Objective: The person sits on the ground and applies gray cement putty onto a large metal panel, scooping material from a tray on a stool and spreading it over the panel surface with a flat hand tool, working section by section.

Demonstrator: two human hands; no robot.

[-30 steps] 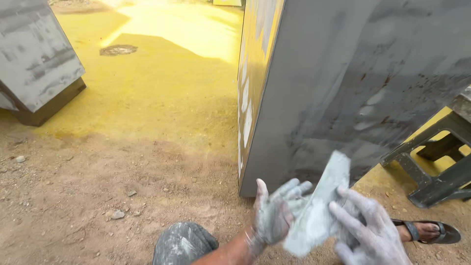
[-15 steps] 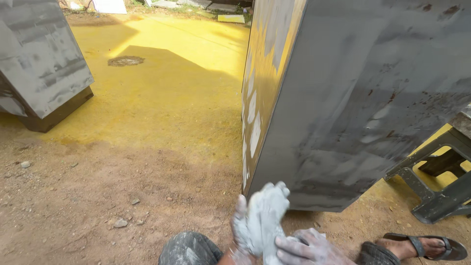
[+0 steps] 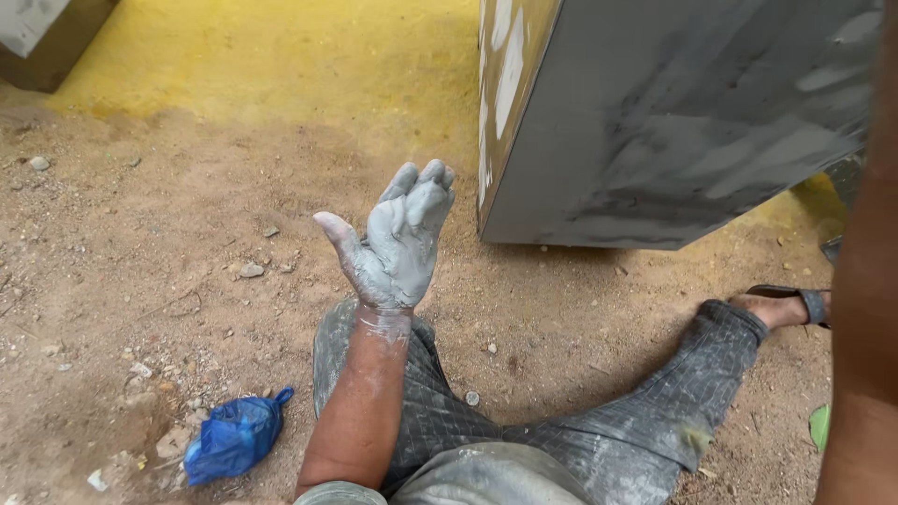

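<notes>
Wet grey putty coats the left hand [image 3: 398,245] up to the wrist. The trousers [image 3: 561,425] are dark grey, finely checked and smeared pale. A dark sandal [image 3: 795,301] is on one foot.

The large grey-smeared metal box [image 3: 673,122] runs out past the top and right edges, so its full height and far end cannot be seen; its narrow yellow-and-white side is also cut off at the top. A second grey box with a dark base [image 3: 51,37] shows only a corner at the upper left. The right hand is out of view: only a blurred brown forearm [image 3: 865,281] fills the right edge, close to the lens. The sandalled foot [image 3: 786,304] is partly hidden behind that arm. The left hand [image 3: 398,243] is coated in grey paste, which hides its skin. What the knotted blue plastic bag [image 3: 229,438] contains cannot be told.
</notes>
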